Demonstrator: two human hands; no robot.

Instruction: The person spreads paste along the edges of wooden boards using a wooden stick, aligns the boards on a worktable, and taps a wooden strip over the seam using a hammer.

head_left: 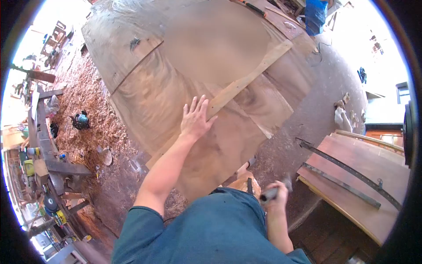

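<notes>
My left hand lies flat with its fingers spread on a broad wooden panel. Its thumb side touches the lower end of a long, pale wooden strip, which runs diagonally up to the right across the panel. Down by my right hip, my right hand is closed around a grey cylindrical tool. Motion blur and the fingers hide most of that tool, so its exact kind is unclear. A large blurred patch covers the upper middle of the panel.
Wood shavings cover the floor at left, beside a cluttered timber rack. At right, stacked boards carry a long dark metal bar and a shorter one. A blue bag stands at the upper right.
</notes>
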